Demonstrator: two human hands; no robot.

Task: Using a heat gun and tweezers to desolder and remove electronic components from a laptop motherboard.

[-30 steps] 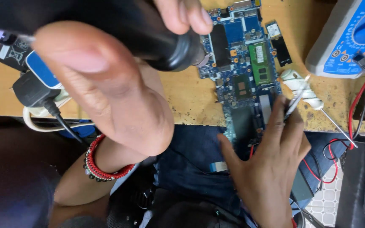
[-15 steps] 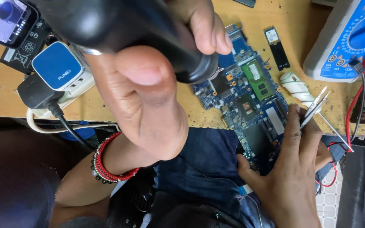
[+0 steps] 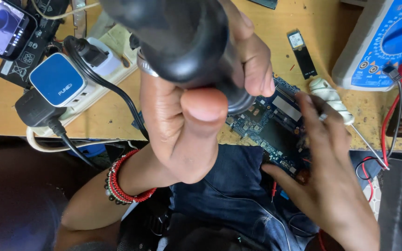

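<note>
Head view, worked from the biggest thing down to the smallest:

1. Left hand (image 3: 187, 125) fills the middle of the frame, wrapped shut around a thick black tool barrel (image 3: 182, 42) whose blunt end points toward 4 o'clock, down at the circuit board (image 3: 271, 125). Judging by that aim, the nozzle end should be kept square over one spot and clear of the board's surface, not touching it; I cannot tell from this angle whether there is a gap.

2. Right hand (image 3: 326, 181) sits at 4 o'clock, fingers loosely spread and resting on the board's right part, steadying it. A thin metal probe (image 3: 368, 151) sticks out beside it toward 3 o'clock; whether the fingers pinch it is not clear. Those fingertips would be safer kept away from the barrel's end.

3. The blue circuit board lies half on the wooden bench (image 3: 108, 121) and half over the lap, just under the barrel's tip. Sliding it fully onto the bench would likely give steadier support.

4. At 1 o'clock stands a blue meter (image 3: 382, 42) with red leads (image 3: 387, 125) running down past the right hand; they look worth keeping off the board.

5. At 10 o'clock a blue-faced charger (image 3: 56, 79) sits in a white power strip (image 3: 112, 69).

6. A small memory stick (image 3: 302, 53) lies apart at 1 o'clock.
</note>
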